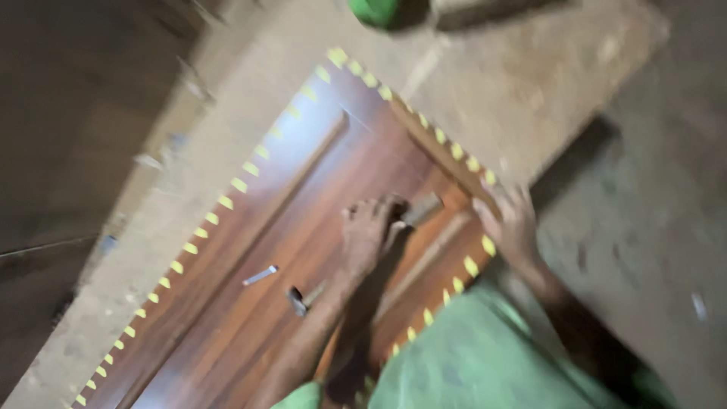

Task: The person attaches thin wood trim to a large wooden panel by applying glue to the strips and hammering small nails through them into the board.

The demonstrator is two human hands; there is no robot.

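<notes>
Gripping a small brown block (pixel 421 208), left hand (pixel 371 227) presses it on the reddish wood panel (pixel 303 227) right of centre, forearm stretched from near. Right hand (pixel 509 220) curls over the panel's right edge. Motion blur; block's far end indistinct.

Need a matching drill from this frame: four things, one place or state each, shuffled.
Things:
1. left hand
2. right hand
3. hammer
4. green object

Places:
A. lying loose on the panel, near the left forearm
B. top edge of the view, on the bench
C. on a small wooden block on the brown panel
D. at the panel's right edge

Pairs: 1-C, 2-D, 3-A, 4-B
</notes>
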